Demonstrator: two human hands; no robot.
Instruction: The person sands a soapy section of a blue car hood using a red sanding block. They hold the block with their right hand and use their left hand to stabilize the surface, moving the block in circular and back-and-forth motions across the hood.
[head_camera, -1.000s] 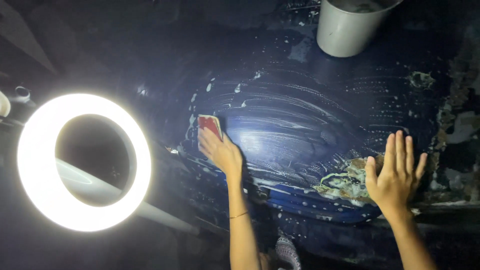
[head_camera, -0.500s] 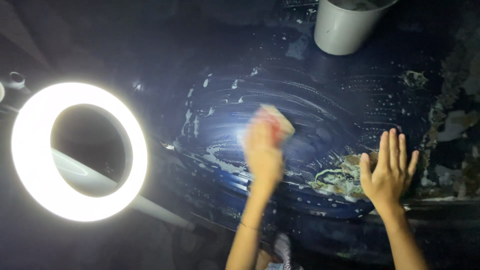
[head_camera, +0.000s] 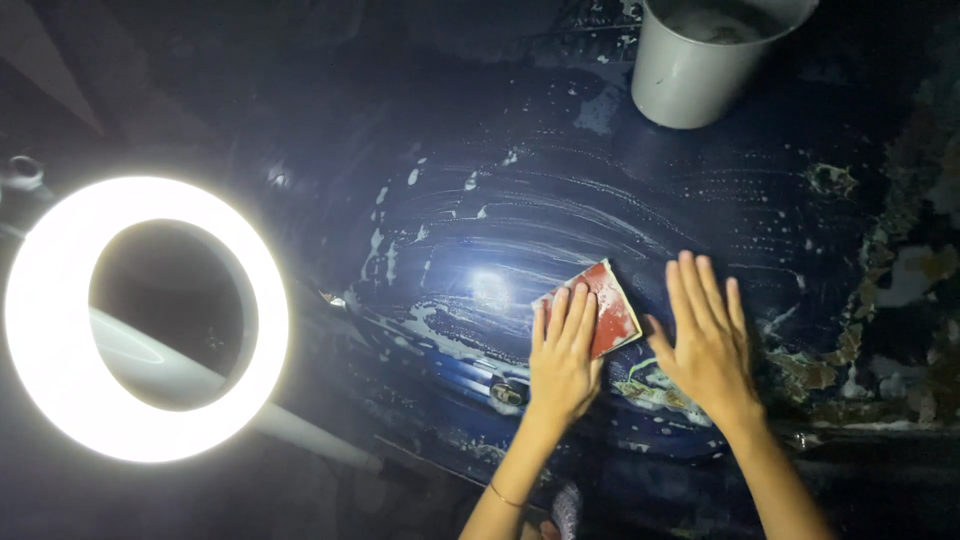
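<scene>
Red pad (head_camera: 600, 318) lies under our left hand (head_camera: 562, 352), fingers flat to press it on the wet blue panel (head_camera: 560, 200); right hand (head_camera: 706, 342), open, braces beside it.

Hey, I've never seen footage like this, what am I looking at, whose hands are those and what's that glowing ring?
There is no machine here, just a person's two bare hands, filmed from a camera worn on their head and looking down. The left hand lies flat on a small red abrasive pad, pressing it against a dark blue curved panel streaked with white suds. The right hand rests open on the panel beside it, holding nothing. The glowing circle at the left is a ring lamp lighting the dark room. A grey bucket stands at the top. Paint is flaked off along the panel's right edge.
</scene>
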